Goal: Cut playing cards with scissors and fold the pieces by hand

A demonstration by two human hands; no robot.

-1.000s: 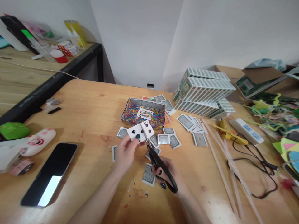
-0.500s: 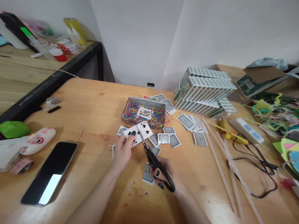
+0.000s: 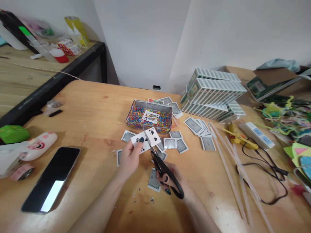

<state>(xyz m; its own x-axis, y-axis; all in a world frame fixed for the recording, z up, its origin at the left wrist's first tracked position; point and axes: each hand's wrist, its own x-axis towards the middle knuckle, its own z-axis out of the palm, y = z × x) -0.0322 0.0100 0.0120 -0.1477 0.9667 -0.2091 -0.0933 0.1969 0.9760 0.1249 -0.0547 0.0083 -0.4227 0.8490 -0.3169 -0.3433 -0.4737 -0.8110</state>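
My left hand [image 3: 130, 155] is closed, pinching a five of spades playing card [image 3: 136, 138] between thumb and fingers. My right hand [image 3: 171, 178] grips black-handled scissors [image 3: 165, 168], their blades across the middle of the card. A corner piece [image 3: 152, 136] showing the 5 tilts away along the cut line; whether it is fully severed I cannot tell. Just behind is an open box [image 3: 131, 120] with a colourful patterned lining, and another card [image 3: 150, 117] lies inside it. Grey-backed cut card pieces [image 3: 170, 143] lie around both hands, with one card [image 3: 153, 181] beneath the right hand.
A phone [image 3: 52, 179] lies at left near a white toy-like object [image 3: 41, 145]. Stacked card boxes [image 3: 216, 92] stand back right, with loose cards [image 3: 194, 125] before them. Clear glue sticks [image 3: 228, 171], a yellow glue gun [image 3: 239, 139] and a power strip [image 3: 259, 135] occupy the right.
Both hands have shifted slightly right with the card and scissors. The scissor blades sit deeper in the card, and its corner piece has turned and dropped a little to the right.
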